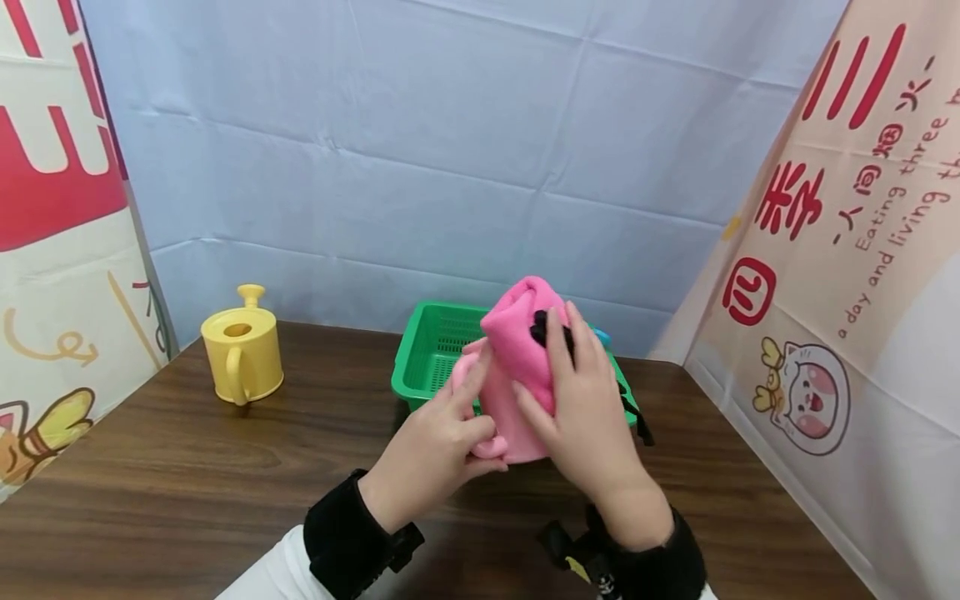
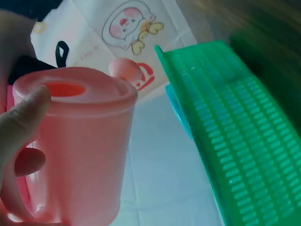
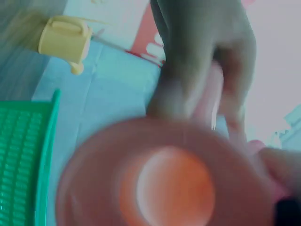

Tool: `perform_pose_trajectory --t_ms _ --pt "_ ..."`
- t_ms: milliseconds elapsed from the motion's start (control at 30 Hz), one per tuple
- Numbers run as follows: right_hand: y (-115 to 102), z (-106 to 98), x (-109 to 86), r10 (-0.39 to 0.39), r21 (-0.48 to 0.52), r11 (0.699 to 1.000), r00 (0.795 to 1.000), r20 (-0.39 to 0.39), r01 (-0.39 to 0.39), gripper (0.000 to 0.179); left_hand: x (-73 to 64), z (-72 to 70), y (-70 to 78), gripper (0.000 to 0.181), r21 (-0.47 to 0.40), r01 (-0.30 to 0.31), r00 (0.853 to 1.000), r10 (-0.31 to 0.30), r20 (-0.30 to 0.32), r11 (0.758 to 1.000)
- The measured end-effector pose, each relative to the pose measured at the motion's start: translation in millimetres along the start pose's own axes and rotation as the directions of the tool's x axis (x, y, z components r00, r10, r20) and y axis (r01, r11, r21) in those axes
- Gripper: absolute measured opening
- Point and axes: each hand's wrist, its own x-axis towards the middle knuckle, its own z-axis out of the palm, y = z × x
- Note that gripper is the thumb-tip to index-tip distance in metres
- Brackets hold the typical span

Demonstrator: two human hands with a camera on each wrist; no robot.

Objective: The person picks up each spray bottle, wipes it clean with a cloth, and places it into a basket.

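Note:
My left hand grips the handle of a light pink toy watering can, with the thumb near the round opening in its top. My right hand holds a bright pink, soft cloth bundle with a black part on it, its fingers spread over the right side and its thumb across the front. In the head view the bundle overlaps the pink can, hiding much of it. Both are in front of and partly over a green basket. The can's opening faces the camera in the right wrist view.
A yellow toy watering can stands at the back left of the dark wooden table. A blue thing shows at the basket's right rim, and a black strap hangs over its right side. Printed cloths flank the table.

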Motion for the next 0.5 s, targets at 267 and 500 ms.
perform_pose_trajectory --t_ms 267,500 --pt "-26 19 -6.7 -0.221 -0.226 0.954 0.971 -0.090 0.197 0.055 1.0 -7.6 -13.1 0.032 0.029 0.075 0.997 -0.074 -0.025 0.997" --pt "-27 18 -6.0 -0.147 -0.152 0.981 0.978 -0.148 0.125 0.056 2.0 -6.8 -10.2 0.033 0.079 -0.007 0.998 0.012 -0.055 0.997"
